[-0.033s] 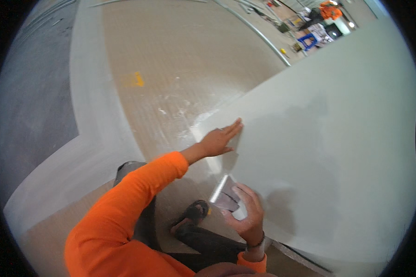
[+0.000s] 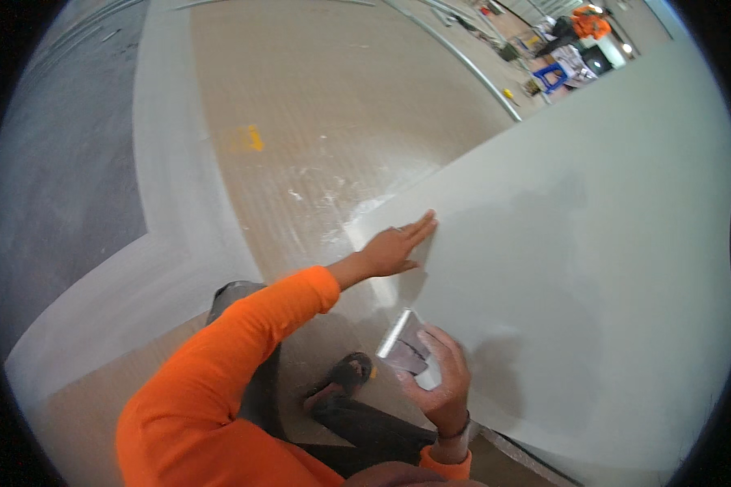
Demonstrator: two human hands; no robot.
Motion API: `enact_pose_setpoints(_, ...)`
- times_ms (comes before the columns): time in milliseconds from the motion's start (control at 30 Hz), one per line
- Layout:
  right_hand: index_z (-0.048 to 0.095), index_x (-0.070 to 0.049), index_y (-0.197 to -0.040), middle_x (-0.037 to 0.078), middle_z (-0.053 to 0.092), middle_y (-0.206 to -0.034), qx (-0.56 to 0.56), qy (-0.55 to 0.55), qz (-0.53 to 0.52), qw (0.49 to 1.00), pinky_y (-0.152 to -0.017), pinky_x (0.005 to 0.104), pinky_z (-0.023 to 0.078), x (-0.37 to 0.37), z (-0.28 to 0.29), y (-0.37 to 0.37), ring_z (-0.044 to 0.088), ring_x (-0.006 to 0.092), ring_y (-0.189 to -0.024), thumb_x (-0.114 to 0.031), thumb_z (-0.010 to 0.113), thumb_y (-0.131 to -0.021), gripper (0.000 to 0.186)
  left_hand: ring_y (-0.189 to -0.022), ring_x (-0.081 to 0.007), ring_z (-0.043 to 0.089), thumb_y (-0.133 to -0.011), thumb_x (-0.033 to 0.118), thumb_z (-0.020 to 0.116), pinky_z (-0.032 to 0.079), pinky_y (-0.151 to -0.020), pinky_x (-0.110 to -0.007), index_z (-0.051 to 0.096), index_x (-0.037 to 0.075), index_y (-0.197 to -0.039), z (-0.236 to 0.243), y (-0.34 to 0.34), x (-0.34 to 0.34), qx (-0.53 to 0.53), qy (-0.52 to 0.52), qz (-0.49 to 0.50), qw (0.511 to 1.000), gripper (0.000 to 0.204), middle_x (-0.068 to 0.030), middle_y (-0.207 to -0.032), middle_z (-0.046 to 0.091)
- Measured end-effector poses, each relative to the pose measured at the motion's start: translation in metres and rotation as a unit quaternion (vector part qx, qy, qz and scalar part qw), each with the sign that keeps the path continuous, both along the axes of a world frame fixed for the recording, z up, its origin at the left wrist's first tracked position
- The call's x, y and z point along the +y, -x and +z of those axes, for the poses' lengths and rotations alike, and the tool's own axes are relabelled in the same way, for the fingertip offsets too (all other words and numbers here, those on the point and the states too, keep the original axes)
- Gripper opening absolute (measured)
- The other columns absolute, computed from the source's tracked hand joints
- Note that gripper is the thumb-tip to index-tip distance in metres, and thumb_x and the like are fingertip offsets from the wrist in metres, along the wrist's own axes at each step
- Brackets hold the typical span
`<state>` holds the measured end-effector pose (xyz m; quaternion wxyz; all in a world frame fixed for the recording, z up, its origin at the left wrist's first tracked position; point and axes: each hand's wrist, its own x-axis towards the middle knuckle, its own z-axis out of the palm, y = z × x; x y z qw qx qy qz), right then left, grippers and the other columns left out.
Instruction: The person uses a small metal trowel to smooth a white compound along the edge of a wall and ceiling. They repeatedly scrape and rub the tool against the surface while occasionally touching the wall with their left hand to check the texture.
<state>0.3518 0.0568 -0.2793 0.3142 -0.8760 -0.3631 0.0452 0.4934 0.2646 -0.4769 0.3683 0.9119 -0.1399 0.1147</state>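
Observation:
My left hand [image 2: 394, 249] reaches forward with its fingers stretched out, laid against the smooth pale wall [image 2: 536, 268] near its vertical edge. Lower down, my right hand [image 2: 445, 377] is closed around a sanding block [image 2: 406, 347], a flat pale block with a greyish-brown face and a shiny long edge. White dust coats the right hand's fingers. The block is close to the wall, in front of my body; whether it touches the wall I cannot tell. Shadows of the hand and arm fall on the wall to the right.
Brown floor [image 2: 325, 89] with white dust and a yellow mark [image 2: 256, 138] spreads beyond the wall's edge. A grey band [image 2: 170, 162] borders a dark area at left. Far back lie a long metal profile [image 2: 455, 57], a blue stool [image 2: 551, 79] and a person [image 2: 590, 23] in orange.
The whole view has shifted a little, so the scene sits slightly farther right. Both hands keep nearly the same places at the wall, and the grip on the block is unchanged.

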Motion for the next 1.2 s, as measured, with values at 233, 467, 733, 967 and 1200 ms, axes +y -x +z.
enact_pose_setpoints(233,0.063,-0.003,-0.128,0.019,0.061,-0.132,-0.015,0.003,0.007,1.000,-0.100,0.0459,0.051,0.011,0.002,0.000,0.061,0.0374,-0.118,-0.014,0.083,-0.072,0.061,-0.137,-0.0380,0.050,-0.084,0.027,0.078,0.049,-0.107,-0.047,0.011,0.015,-0.162,0.013,0.003,0.015,0.051,-0.005,-0.006,0.999,0.103,-0.0057,-0.171,0.004)
enact_pose_setpoints(467,0.059,-0.005,-0.135,0.019,0.056,-0.138,0.013,0.014,0.005,1.000,-0.107,0.0458,0.047,-0.009,0.003,-0.002,0.057,0.0363,-0.125,-0.020,0.081,-0.080,0.061,-0.138,-0.0374,0.047,-0.081,0.022,0.080,0.047,-0.107,-0.047,0.018,0.012,-0.161,0.004,-0.013,-0.008,0.034,-0.023,0.038,0.998,0.101,-0.0128,-0.168,0.018)
enact_pose_setpoints(733,0.054,-0.012,-0.143,0.015,0.051,-0.143,0.058,0.012,-0.033,0.998,-0.111,0.0441,0.045,-0.003,0.010,0.008,0.053,0.0351,-0.130,-0.019,0.077,-0.082,0.065,-0.135,-0.0337,0.051,-0.077,0.021,0.084,0.050,-0.102,-0.049,0.020,0.010,-0.160,0.013,0.003,-0.006,0.029,-0.041,0.116,0.992,0.105,-0.0091,-0.170,0.013)
enact_pose_setpoints(967,0.054,-0.014,-0.144,0.014,0.053,-0.143,0.046,0.016,-0.064,0.997,-0.111,0.0431,0.044,0.004,0.005,0.019,0.053,0.0336,-0.129,-0.019,0.078,-0.082,0.067,-0.135,-0.0373,0.051,-0.078,0.022,0.084,0.050,-0.103,-0.052,0.019,0.010,-0.161,0.009,0.004,0.013,0.017,-0.042,0.105,0.993,0.106,-0.0088,-0.170,0.013)
enact_pose_setpoints(1200,0.057,-0.012,-0.140,0.013,0.056,-0.139,0.010,0.037,-0.085,0.996,-0.109,0.0423,0.046,0.005,-0.004,0.014,0.056,0.0322,-0.127,-0.019,0.079,-0.082,0.063,-0.136,-0.0361,0.050,-0.078,0.023,0.083,0.047,-0.104,-0.055,0.018,0.012,-0.161,-0.007,0.000,0.016,0.028,-0.037,0.106,0.993,0.106,-0.0068,-0.170,0.012)
